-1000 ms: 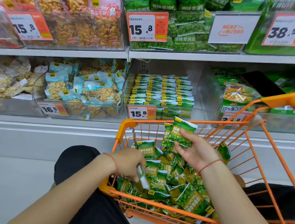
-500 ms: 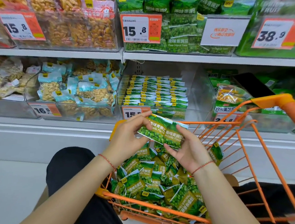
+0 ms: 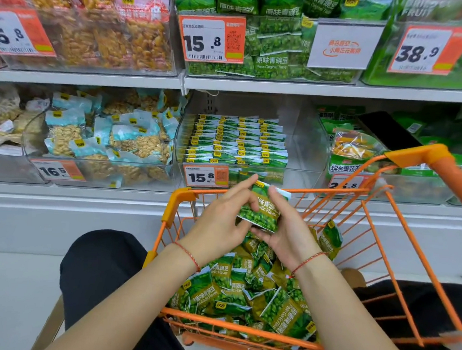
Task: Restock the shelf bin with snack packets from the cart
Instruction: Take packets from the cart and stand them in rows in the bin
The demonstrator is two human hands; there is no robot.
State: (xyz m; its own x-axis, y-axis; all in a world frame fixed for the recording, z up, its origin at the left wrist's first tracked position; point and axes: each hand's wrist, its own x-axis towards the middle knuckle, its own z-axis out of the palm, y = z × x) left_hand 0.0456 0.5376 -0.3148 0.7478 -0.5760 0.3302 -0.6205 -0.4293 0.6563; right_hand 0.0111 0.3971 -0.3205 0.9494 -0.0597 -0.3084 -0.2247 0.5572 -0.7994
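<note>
Blue peanut packets fill the neighbouring bin beside a 16.5 price tag.

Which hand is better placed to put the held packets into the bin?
Probably the right hand: it cups the green pea packets from below, and the left hand only steadies their edge. The clear bin has free space on its right side.

Snack packets lie heaped in the cart, which stands before the shelf bin.

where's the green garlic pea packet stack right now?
Head view, centre: the green garlic pea packet stack is held between the left hand and right hand, above the orange wire cart.
</note>
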